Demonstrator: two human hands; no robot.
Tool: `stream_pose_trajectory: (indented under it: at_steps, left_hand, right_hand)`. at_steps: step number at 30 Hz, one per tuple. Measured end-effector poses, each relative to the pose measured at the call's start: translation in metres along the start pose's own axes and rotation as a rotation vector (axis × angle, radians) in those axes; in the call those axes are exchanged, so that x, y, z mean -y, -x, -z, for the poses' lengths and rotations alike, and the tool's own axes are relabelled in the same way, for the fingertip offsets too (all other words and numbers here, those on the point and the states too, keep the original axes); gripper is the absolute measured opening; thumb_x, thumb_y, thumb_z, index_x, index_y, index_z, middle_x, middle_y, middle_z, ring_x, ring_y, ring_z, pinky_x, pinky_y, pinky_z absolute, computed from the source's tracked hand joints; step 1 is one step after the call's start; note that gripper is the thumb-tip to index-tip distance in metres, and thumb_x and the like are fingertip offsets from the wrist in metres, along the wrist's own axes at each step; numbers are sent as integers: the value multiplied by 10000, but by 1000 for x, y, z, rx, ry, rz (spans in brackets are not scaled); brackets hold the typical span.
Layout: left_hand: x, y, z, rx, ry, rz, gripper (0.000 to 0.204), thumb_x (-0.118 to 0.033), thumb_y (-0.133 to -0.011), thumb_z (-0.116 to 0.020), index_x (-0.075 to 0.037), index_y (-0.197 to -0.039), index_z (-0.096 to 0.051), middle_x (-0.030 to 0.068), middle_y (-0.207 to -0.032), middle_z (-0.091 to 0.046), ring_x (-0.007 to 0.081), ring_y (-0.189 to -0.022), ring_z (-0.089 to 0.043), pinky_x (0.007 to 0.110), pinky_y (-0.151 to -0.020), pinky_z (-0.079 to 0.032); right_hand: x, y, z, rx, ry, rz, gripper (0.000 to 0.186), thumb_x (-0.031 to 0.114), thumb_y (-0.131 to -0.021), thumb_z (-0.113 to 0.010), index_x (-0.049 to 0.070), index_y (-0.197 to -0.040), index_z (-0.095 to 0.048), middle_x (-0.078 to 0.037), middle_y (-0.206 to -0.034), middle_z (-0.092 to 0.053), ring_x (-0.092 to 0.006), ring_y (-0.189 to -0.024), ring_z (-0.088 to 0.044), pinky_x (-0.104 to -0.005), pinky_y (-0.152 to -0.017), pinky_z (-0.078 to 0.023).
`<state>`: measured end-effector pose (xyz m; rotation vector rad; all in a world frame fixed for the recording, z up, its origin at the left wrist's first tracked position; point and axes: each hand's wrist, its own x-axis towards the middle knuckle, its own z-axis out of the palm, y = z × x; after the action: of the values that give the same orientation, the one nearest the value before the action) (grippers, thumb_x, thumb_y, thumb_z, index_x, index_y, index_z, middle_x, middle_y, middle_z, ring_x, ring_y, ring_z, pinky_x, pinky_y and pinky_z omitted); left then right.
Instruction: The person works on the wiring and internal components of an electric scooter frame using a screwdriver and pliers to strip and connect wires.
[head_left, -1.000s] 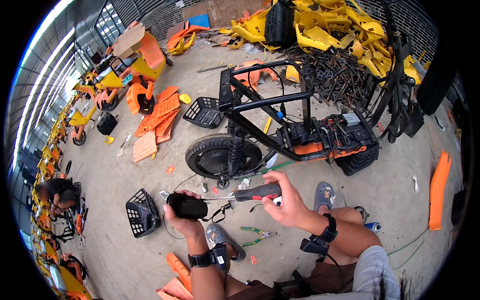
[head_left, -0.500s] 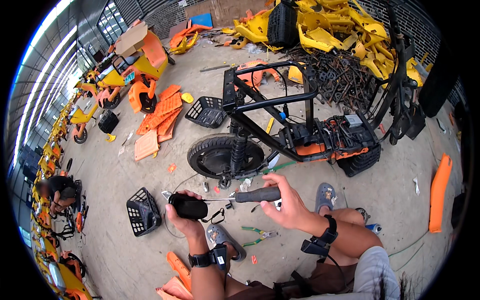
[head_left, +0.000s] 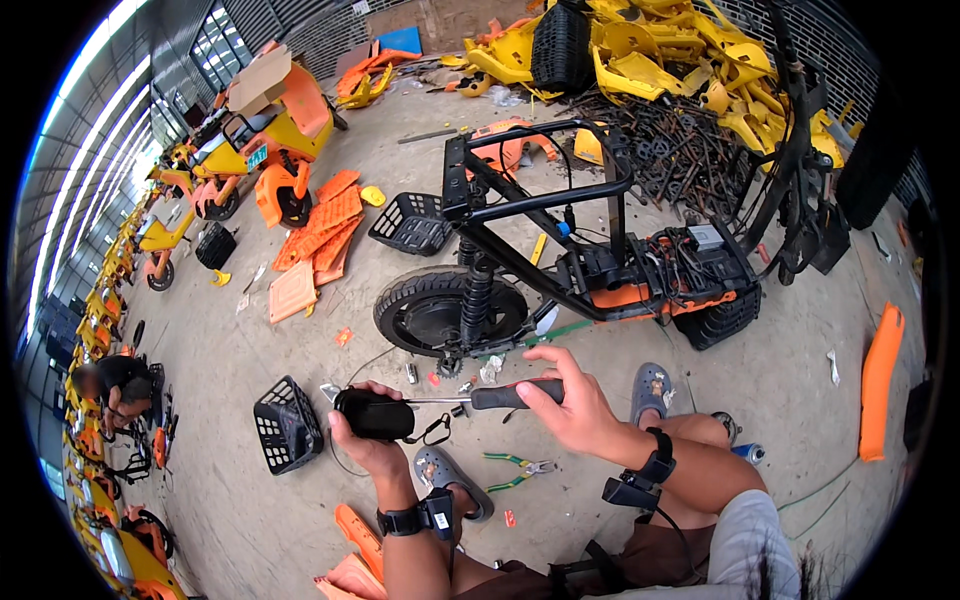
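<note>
Just below the scooter's wheel point(head_left: 450, 312), my left hand point(head_left: 365, 445) grips a black part point(head_left: 373, 414) while my right hand point(head_left: 565, 405) clasps the screwdriver point(head_left: 490, 397) touching it.

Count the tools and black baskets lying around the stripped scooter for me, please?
Screwdriver in the right hand, tip on the black part held by the left hand: 1
Green-handled pliers on the floor: 1
Black baskets on the floor: 3
Total: 5
</note>
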<state>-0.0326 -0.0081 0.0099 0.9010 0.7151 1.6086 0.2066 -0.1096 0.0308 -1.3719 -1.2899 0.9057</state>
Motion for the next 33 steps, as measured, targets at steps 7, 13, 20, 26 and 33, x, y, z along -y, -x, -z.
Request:
stream_pose_trajectory:
  at_steps: [7, 13, 20, 26, 33]
  left_hand:
    - [-1, 1, 0, -11, -23, -9, 613, -588, -904, -416, -3, -1032, -542, 131, -888, -582, 275, -798, -599, 389, -751, -494]
    - [-2, 2, -2, 4, -32, -16, 603, -575, -908, -417, 1, -1033, -540, 134, -885, -580, 280, -795, -594, 393, -748, -496]
    - [5, -2, 2, 21, 21, -20, 549, -544, -949, -405, -18, -1015, -549, 127, -871, -580, 268, -758, -583, 391, -721, -495]
    - [-1, 0, -3, 62, -14, -3, 538, -544, -938, -432, -26, -1026, -546, 106, -875, -565, 242, -764, -568, 381, -730, -490]
    - [10, 3, -5, 84, -267, -82, 550, -477, -932, -435, 46, -1039, -569, 143, -893, -617, 242, -768, -611, 347, -693, -502]
  right_hand:
    - [-6, -1, -6, -79, 36, 121, 557, 284, -899, -675, 48, -1323, -402, -107, -830, -665, -204, -682, -648, -329, -629, -503]
    - [-4, -2, -3, -44, -27, -1, 585, 209, -872, -697, 59, -1344, -385, -86, -856, -671, -133, -763, -640, -288, -693, -499]
    - [-11, 1, -9, 31, -254, -142, 424, 250, -902, -697, 50, -1209, -482, -40, -846, -665, -115, -748, -627, -278, -694, -498]
    - [-21, -2, 0, -10, -26, 124, 445, 323, -789, -774, 59, -1066, -547, -83, -844, -671, -246, -749, -657, -371, -704, -506]
    - [-29, -8, 12, 133, -109, -212, 384, 386, -835, -736, 17, -843, -630, -62, -669, -668, -155, -601, -636, -300, -582, -479]
